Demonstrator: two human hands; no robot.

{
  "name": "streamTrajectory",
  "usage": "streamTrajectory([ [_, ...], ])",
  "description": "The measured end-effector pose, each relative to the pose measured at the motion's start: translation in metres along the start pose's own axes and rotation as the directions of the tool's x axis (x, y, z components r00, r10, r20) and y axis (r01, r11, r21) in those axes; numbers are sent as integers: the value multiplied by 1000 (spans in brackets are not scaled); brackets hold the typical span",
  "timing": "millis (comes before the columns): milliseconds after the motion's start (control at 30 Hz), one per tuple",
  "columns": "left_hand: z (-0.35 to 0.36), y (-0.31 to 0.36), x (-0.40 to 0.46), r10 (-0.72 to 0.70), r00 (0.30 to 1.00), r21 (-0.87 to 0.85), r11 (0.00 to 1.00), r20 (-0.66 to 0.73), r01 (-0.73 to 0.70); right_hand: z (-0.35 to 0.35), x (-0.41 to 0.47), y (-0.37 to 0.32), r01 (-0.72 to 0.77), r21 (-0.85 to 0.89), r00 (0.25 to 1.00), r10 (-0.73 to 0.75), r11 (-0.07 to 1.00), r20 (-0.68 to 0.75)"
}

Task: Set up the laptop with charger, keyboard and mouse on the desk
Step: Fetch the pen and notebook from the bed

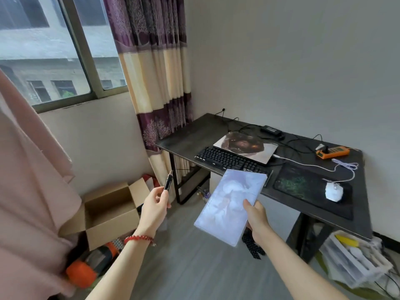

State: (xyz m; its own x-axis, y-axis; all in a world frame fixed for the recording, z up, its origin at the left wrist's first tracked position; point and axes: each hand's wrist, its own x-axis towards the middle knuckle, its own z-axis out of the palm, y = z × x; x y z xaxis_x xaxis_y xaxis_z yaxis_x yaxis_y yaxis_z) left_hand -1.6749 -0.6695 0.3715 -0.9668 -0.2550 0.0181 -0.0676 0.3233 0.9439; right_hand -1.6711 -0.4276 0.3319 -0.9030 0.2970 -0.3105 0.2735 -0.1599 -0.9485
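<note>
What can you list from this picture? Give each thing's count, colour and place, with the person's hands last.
desk: one, black, against the wall
laptop: one, closed, patterned lid, on the desk
keyboard: one, black, in front of the laptop
mouse: one, white, on the dark mouse pad
charger: one, black, behind the laptop
power strip: one, orange, desk's far right
cardboard box: one, brown, open, on the floor
left hand: holds a black pen
right hand: holds a pale notebook
</note>
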Motion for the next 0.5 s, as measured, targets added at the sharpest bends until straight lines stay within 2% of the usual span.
streamTrajectory([
  [267, 26, -42, 272, -143, 990, -23, 989, 15, 143, 146, 228, -15, -79, 6, 997, 79, 997, -12],
  [400, 42, -52, 386, -199, 980, 6, 980, -13, 199, 204, 322, -39, -162, -35, 987, 161, 986, -15],
  [500, 61, -56, 456, -207, 978, 32, 978, 19, 207, 237, 386, -53, -185, -58, 982, 183, 981, -41],
])
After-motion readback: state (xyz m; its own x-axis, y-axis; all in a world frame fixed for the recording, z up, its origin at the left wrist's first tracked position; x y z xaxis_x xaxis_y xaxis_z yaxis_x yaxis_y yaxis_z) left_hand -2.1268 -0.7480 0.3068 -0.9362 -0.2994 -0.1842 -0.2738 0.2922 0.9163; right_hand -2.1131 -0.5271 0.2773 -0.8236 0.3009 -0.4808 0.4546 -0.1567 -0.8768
